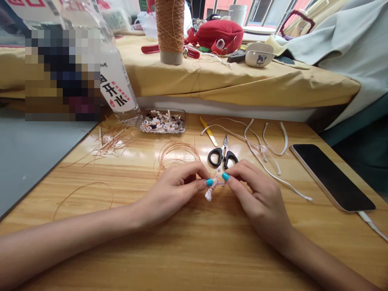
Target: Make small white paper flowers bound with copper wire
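Together, left hand (178, 184) and right hand (257, 190) pinch a small white piece (212, 188); bottle (117, 87) reads "开水".

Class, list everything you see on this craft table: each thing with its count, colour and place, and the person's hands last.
bead piece: one, white-pink, pinched between both hands
scissors: one, black handles, just behind the hands
tweezers: one, yellow, left of the scissors
wire coil: one, copper, behind left hand
tray: one, clear, holding white pieces, table rear
bottle: one, clear, left of tray
cords: several, white, right of scissors
phone: one, black screen, far right
thread cone: one, tan, on the rear ledge
left hand: pinching the piece
right hand: pinching the piece
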Action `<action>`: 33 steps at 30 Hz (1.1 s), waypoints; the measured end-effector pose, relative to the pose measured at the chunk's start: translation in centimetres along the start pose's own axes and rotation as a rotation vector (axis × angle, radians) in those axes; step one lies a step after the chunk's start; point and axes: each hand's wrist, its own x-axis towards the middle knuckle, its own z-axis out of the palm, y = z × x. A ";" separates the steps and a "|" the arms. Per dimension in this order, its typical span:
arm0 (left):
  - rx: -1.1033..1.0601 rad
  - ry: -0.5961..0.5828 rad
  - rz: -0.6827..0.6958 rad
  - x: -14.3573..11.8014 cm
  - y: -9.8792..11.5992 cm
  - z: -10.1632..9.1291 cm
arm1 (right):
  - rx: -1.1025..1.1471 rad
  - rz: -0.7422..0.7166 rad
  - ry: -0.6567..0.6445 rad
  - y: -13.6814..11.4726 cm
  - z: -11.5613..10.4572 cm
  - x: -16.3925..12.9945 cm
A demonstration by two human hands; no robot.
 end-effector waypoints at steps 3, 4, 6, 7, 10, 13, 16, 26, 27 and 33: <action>0.010 0.017 -0.014 0.0 0.0 0.0 | 0.080 0.146 0.037 0.3 -0.1 0.2; 0.009 0.022 -0.016 0.0 0.0 0.0 | 0.117 0.194 0.042 0.4 -0.1 0.3; 0.009 0.024 -0.018 0.0 0.0 0.0 | 0.196 0.278 0.043 0.6 0.0 0.3; 0.011 0.022 -0.018 0.0 -0.1 0.0 | 0.238 0.312 0.044 0.7 0.1 0.3; 0.020 0.011 -0.012 0.0 0.0 -0.1 | 0.369 0.391 0.044 1.2 0.3 0.4; 0.021 0.006 0.008 -0.1 0.0 -0.1 | 0.504 0.455 0.102 1.8 0.4 0.7; 0.025 -0.008 0.051 -0.2 0.0 0.0 | 0.625 0.513 0.183 2.3 0.2 1.1; -0.013 0.060 0.020 0.0 -0.7 0.2 | 0.383 0.324 -0.055 0.9 -0.1 0.8; 0.008 0.070 0.025 0.0 -0.7 0.2 | 0.386 0.323 -0.061 0.8 -0.1 0.8; 0.141 0.073 0.075 0.1 -0.7 0.2 | 0.465 0.333 -0.086 0.9 0.0 0.7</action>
